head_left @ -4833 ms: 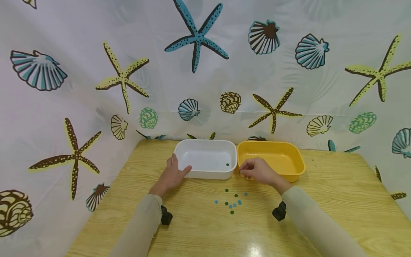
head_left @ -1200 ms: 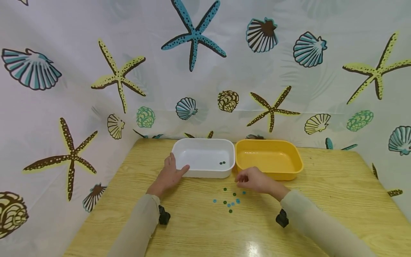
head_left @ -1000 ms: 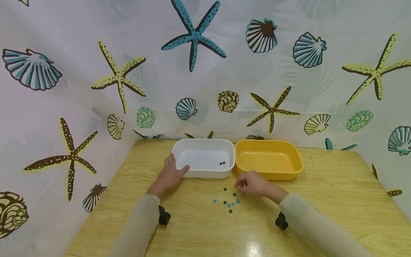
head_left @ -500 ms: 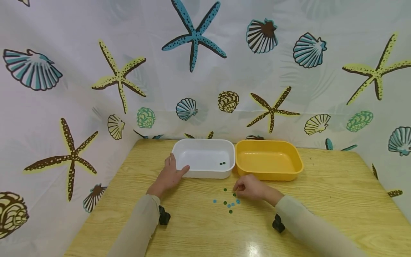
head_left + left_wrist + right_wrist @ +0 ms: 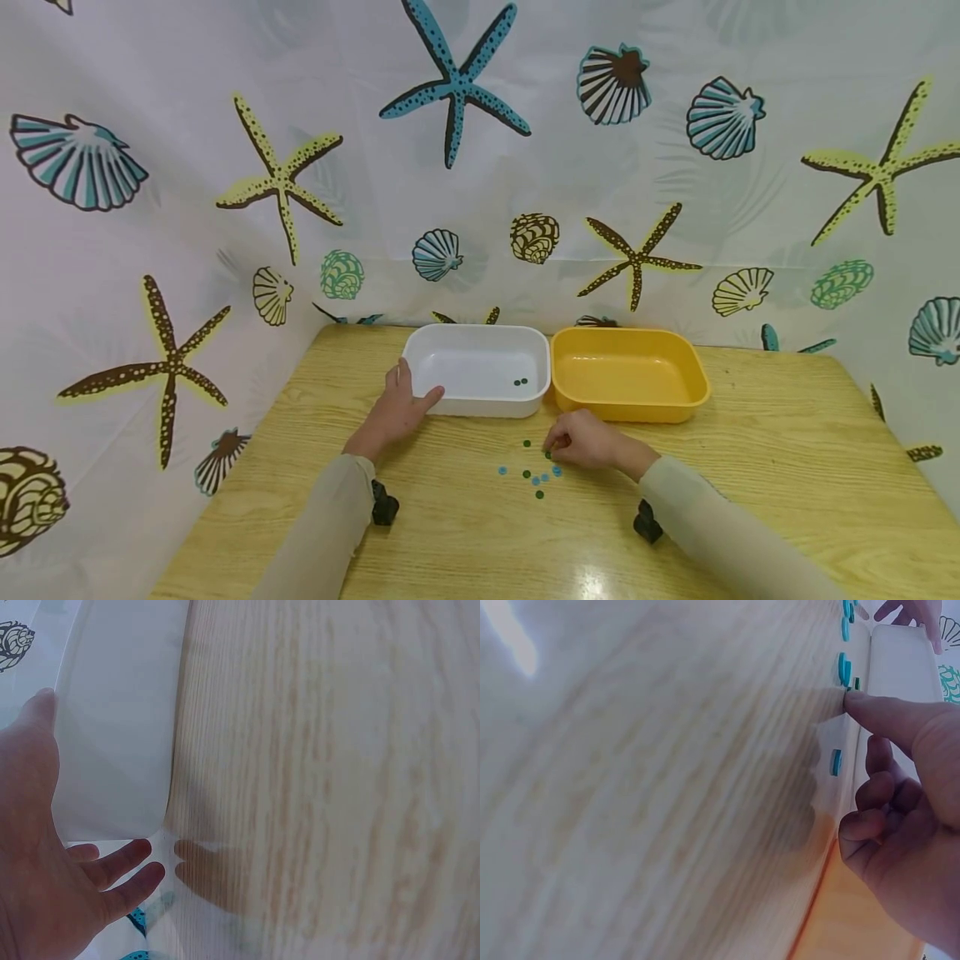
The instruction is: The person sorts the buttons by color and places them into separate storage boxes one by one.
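Note:
My left hand [image 5: 396, 412] holds the front left corner of the white plastic tray [image 5: 480, 408]. In the left wrist view its thumb lies at the rim and the fingers reach round the end wall. My right hand [image 5: 588, 440] is down on the wooden table in front of the yellow tray [image 5: 637, 412], thumb and forefinger pinching a dark green button [image 5: 548, 456]. Around it lie more green buttons [image 5: 527, 474] and light blue buttons [image 5: 557, 471]. One blue button [image 5: 835, 762], beneath the right hand, is hidden in the head view. Two dark green buttons [image 5: 521, 382] lie inside the white tray.
The two trays stand side by side at the back of the table [image 5: 465, 533], before a white curtain [image 5: 510, 183] printed with starfish and shells. Black wrist cameras [image 5: 385, 505] sit below both sleeves.
A second green button now lies in the white tray. The right hand has come down from the yellow tray's front edge to the green button on the table. The left hand keeps its place.

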{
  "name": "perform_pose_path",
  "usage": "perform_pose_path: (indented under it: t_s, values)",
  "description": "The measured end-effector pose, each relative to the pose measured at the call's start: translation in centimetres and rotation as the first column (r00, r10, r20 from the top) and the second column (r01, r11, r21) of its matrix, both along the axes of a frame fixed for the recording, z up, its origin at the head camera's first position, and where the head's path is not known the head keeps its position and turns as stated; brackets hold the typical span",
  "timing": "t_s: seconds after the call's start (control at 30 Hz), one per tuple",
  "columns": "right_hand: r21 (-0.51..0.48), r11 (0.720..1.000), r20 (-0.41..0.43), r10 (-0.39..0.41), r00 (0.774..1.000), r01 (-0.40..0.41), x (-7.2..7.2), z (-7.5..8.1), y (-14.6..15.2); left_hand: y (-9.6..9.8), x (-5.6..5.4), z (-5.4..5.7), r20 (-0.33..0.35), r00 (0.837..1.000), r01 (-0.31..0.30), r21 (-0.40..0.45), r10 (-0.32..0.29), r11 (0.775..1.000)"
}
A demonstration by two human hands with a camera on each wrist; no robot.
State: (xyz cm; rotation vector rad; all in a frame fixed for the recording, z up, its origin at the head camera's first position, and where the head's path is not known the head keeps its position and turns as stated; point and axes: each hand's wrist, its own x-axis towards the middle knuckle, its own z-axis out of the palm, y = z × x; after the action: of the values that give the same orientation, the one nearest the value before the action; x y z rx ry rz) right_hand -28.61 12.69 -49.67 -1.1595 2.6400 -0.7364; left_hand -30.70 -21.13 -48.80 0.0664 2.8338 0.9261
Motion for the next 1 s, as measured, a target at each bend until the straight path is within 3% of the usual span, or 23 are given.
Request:
perform_pose_path:
  t_s: [0.4,0.73,1.0]
  values:
    - [0.039,0.999,0.005,0.003,1.0,-0.004,0.0,0.2,-0.2,0.1,0.0,0.0,0.007,1.0,-0.007,0.003,0.007,1.0]
    - [0.015,0.997,0.093,-0.071,0.993,0.07,0.0,0.4,-0.1,0.1,-0.2,-0.3,0.007,1.0,-0.004,-0.005,0.004,1.0]
    - [-0.039,0.989,0.141,-0.133,0.981,0.14,0.2,1.6,0.3,0.1,-0.2,-0.3,0.005,1.0,-0.007,0.003,0.007,1.0]
